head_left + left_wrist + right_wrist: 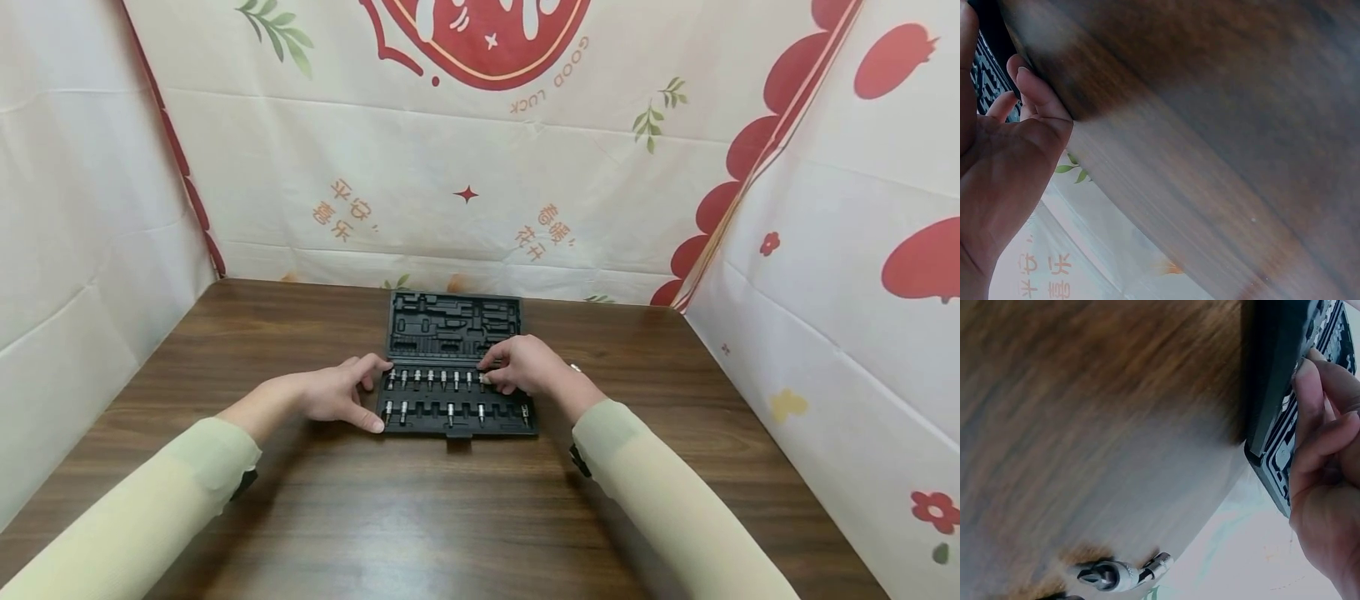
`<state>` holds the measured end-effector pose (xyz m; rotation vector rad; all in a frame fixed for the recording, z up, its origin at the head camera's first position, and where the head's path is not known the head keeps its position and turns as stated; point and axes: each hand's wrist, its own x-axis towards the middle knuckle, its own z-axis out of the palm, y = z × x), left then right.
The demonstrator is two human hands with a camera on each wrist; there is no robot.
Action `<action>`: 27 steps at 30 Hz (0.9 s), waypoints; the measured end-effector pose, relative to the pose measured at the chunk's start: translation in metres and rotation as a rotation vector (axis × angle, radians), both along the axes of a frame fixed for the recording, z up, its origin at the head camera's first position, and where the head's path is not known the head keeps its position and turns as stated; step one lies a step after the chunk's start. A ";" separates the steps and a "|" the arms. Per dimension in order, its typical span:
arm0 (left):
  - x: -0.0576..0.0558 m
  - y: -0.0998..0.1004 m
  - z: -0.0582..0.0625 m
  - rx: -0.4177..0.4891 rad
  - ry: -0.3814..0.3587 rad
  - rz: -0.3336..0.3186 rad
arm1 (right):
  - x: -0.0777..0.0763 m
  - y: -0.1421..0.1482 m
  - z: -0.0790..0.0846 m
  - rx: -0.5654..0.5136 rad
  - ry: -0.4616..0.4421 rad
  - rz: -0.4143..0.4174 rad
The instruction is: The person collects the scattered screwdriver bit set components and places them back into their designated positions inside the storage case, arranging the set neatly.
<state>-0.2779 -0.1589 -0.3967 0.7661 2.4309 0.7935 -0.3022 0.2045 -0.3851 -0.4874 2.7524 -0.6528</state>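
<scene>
A creased pale cloth [420,150] with printed red shapes is hung behind a brown, wood-grained table [360,517], on which a rectangular black case [455,346] is laid open near the far edge, its lid moulded with tool-shaped hollows. The case's left side is touched by the left hand [337,393] — thumb and forefinger spread, nothing gripped — while a shiny metal bit [484,379] is pinched by the right hand [525,367]. Small "GOOD LUCK" lettering can be read on the cloth.
</scene>
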 end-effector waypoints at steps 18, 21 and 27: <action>0.002 0.001 0.006 -0.011 -0.002 -0.004 | 0.002 -0.006 0.007 0.061 0.000 -0.015; 0.002 0.000 0.006 -0.012 -0.007 -0.007 | 0.002 -0.006 0.009 0.055 -0.010 -0.027; 0.002 0.001 0.004 -0.016 -0.024 -0.012 | 0.005 0.001 0.001 0.046 0.005 -0.028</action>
